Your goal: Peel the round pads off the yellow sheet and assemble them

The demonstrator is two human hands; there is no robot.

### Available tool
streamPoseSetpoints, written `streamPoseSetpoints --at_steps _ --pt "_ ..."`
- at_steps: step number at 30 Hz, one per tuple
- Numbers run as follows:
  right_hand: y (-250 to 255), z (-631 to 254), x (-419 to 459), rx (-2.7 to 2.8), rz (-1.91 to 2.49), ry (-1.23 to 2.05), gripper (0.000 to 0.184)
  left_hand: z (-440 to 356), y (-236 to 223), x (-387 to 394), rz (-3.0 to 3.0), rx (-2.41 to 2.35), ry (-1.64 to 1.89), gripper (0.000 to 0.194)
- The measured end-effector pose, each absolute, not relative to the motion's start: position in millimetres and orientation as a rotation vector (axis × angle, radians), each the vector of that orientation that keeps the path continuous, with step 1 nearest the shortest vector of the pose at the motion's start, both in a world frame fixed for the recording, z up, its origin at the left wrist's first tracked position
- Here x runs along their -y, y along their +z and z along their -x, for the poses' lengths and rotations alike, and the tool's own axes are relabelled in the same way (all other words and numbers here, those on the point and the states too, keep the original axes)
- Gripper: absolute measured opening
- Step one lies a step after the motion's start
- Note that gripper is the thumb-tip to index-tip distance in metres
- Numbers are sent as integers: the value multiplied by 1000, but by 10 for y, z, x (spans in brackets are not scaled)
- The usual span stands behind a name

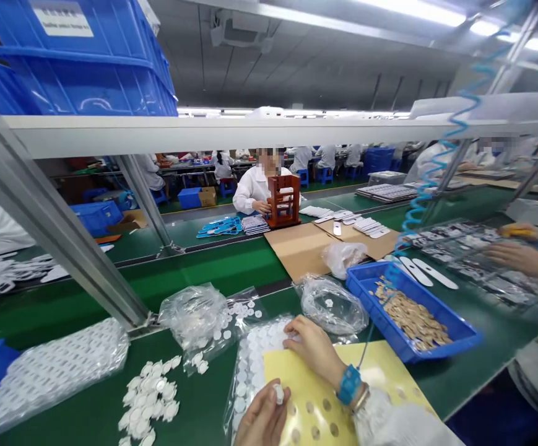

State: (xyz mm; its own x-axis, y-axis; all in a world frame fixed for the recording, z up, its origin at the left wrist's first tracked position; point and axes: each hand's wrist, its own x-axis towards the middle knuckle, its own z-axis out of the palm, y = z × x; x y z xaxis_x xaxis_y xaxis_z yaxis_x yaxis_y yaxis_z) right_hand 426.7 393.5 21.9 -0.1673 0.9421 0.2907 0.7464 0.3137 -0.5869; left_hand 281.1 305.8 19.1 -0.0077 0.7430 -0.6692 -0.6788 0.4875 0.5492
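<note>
My left hand [260, 421] is at the bottom edge, closed in a pinch on a small white disc [278, 393]. It hovers over the left edge of a yellow backing sheet [380, 371] dotted with round holes. My right hand [312, 348], with a blue wristband [349, 384], reaches left across the yellow sheet. Its fingers lie stretched on a clear bag of white discs [250, 359] and hold nothing that I can see.
A loose pile of white discs [150, 396] lies left, with plastic bags [194, 313] behind. A blue tray [459, 334] of tan pieces sits right, under a coiled blue hose [429, 179]. A co-worker's hands [514, 254] work at far right. Another person [254, 186] sits across the green belt.
</note>
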Motion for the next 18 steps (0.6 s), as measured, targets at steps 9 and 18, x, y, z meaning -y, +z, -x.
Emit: streamPoseSetpoints --at_steps 9,18 --pt "239 -4303 -3952 1971 1444 550 25 -2791 158 -2982 -3 -1034 1171 5" --pt "832 -4011 -3145 2096 1161 1012 16 -2674 784 -2970 174 -776 1243 12"
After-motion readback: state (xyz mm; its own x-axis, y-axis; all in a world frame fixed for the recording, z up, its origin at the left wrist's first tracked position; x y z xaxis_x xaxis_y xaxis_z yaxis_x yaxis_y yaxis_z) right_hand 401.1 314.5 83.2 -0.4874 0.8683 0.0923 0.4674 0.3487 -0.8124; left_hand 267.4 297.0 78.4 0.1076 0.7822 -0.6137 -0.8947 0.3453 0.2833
